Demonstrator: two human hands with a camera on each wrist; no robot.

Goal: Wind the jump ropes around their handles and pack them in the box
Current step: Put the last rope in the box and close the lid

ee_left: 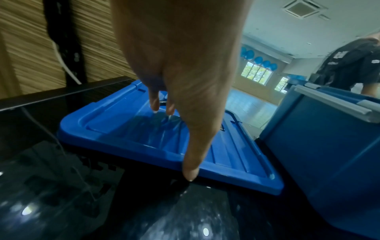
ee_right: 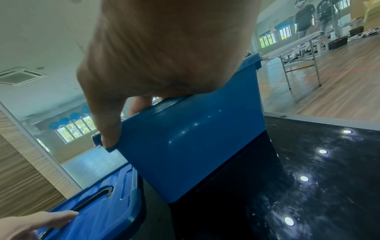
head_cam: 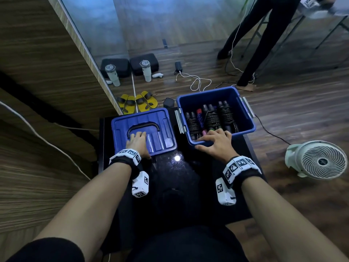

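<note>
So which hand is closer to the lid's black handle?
Left. The left hand lies on the lid with fingertips at the handle; the right hand grips the box rim, beside the lid.

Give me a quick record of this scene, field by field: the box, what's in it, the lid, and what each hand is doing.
box: open blue plastic box on the glossy black table
contents: wound jump ropes, mostly black, lying side by side
lid: blue plastic lid lying flat on the table, left of the box, black handle up
left hand: rests on the lid, fingers at its handle
right hand: grips the box's near rim
</note>
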